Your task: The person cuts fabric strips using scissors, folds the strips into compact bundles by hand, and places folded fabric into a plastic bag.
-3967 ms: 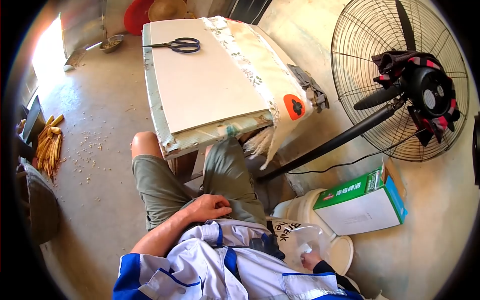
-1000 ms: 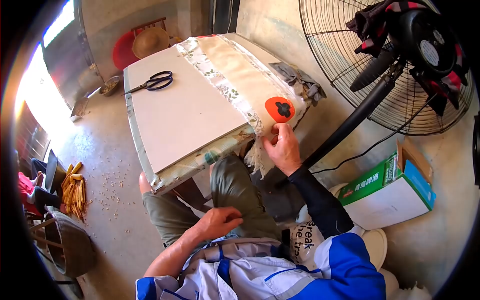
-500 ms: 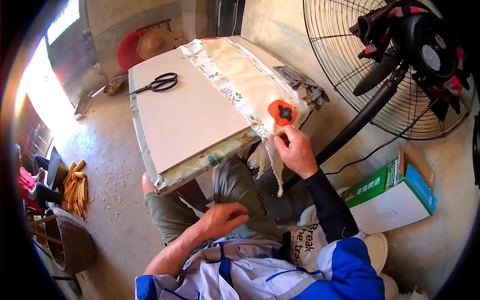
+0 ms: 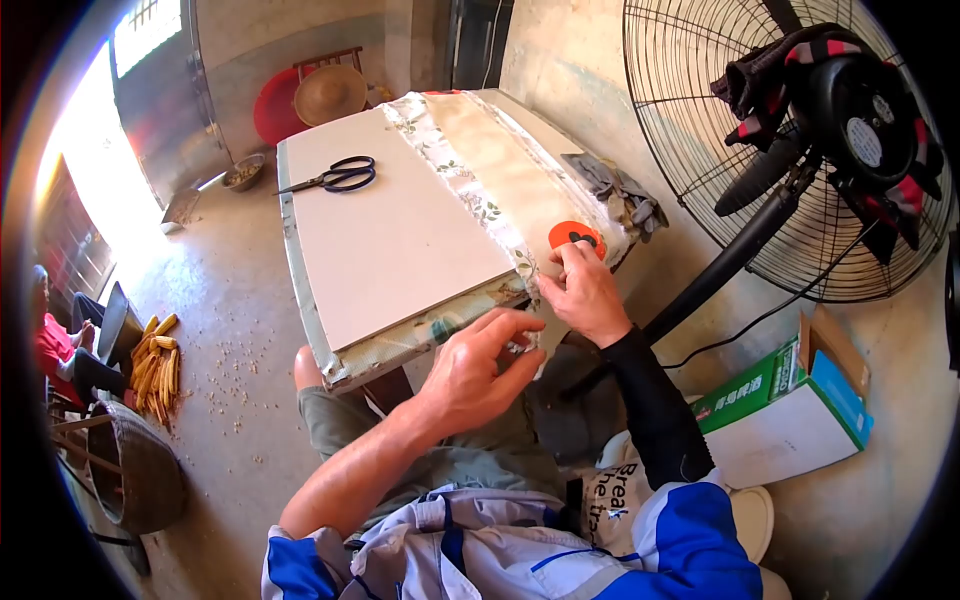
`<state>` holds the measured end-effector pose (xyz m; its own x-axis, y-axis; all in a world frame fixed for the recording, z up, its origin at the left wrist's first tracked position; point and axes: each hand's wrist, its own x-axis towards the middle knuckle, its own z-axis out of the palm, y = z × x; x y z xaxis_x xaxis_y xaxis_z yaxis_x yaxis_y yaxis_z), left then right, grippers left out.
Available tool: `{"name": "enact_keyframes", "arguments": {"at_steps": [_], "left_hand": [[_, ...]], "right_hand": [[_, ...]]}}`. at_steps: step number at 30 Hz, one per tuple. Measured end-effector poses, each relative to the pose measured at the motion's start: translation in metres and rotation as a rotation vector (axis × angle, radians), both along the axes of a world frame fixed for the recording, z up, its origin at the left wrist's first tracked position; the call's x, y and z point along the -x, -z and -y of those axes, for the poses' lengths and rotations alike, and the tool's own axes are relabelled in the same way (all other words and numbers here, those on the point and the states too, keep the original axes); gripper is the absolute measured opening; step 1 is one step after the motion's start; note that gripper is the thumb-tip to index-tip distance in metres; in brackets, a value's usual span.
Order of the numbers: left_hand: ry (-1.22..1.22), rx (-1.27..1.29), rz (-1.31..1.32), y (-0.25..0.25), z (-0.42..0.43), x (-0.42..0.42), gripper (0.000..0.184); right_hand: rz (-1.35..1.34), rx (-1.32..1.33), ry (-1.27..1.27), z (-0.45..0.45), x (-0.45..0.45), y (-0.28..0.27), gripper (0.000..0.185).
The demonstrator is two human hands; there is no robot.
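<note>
The cream cloth (image 4: 490, 150) with a leafy border lies along the right side of the table and hangs over its near corner. My right hand (image 4: 585, 290) pinches its edge just below the red patch (image 4: 576, 236) with the dark flower shape. Close to the cloth's hanging fringe is my left hand (image 4: 485, 365), thumb and fingers curved and apart, with a bit of white fringe behind the fingertips. Dark-handled scissors (image 4: 345, 175) rest on the pale board (image 4: 390, 235), far from both hands.
Grey gloves (image 4: 620, 195) lie at the table's right edge. A large fan (image 4: 850, 130) stands at right, above a green and white box (image 4: 780, 400). Corn cobs (image 4: 155, 370) and a basket (image 4: 135, 470) are on the floor at left, near a seated person (image 4: 60, 340).
My left hand has risen from my lap to the hanging fringe. My right hand came up from the bag to the cloth and stays at its edge. The view has shifted slightly.
</note>
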<state>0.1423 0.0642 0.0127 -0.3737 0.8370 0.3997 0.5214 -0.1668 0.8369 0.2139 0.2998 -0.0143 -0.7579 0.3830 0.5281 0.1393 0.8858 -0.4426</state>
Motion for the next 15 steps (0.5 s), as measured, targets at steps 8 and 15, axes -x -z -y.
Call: {"name": "enact_keyframes", "arguments": {"at_steps": [8, 15], "left_hand": [[-0.161, -0.034, -0.541, 0.007, -0.064, 0.059, 0.045], [-0.25, 0.034, -0.689, 0.041, -0.085, 0.078, 0.048]], "right_hand": [[0.01, -0.159, 0.036, -0.018, 0.015, 0.012, 0.021], [-0.104, -0.251, 0.021, -0.015, 0.02, 0.011, 0.013]]}}
